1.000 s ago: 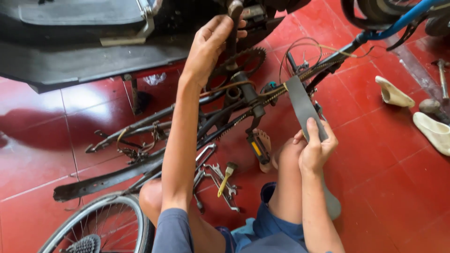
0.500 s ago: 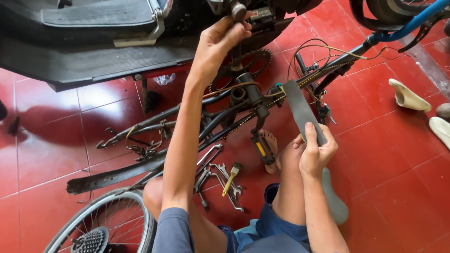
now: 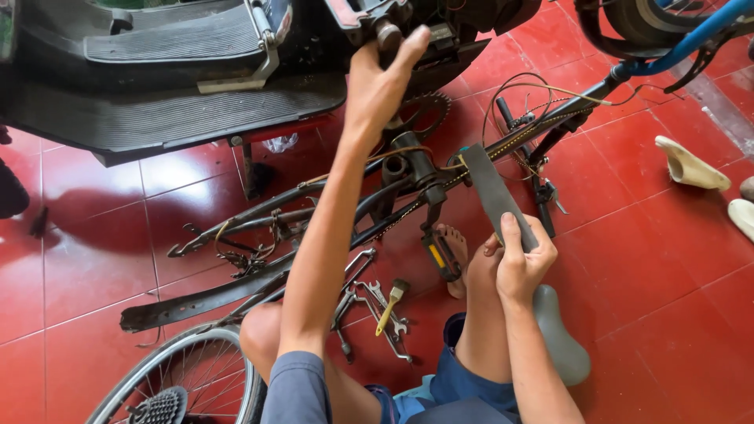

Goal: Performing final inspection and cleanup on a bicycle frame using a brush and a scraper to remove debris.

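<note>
**Bicycle Frame Work: Progress Check**

The left hand (image 3: 382, 82) is reaching above the bicycle frame (image 3: 393, 196), its grip apparently closing on a dark scooter part (image 3: 389, 31). The right hand (image 3: 520, 263) is grasping a flat grey strip (image 3: 495, 192) beside the frame. The frame is lying stripped; wrenches (image 3: 369, 302) are lying below it on the red tiled floor (image 3: 644, 259), suggesting unfinished assembly.
</note>
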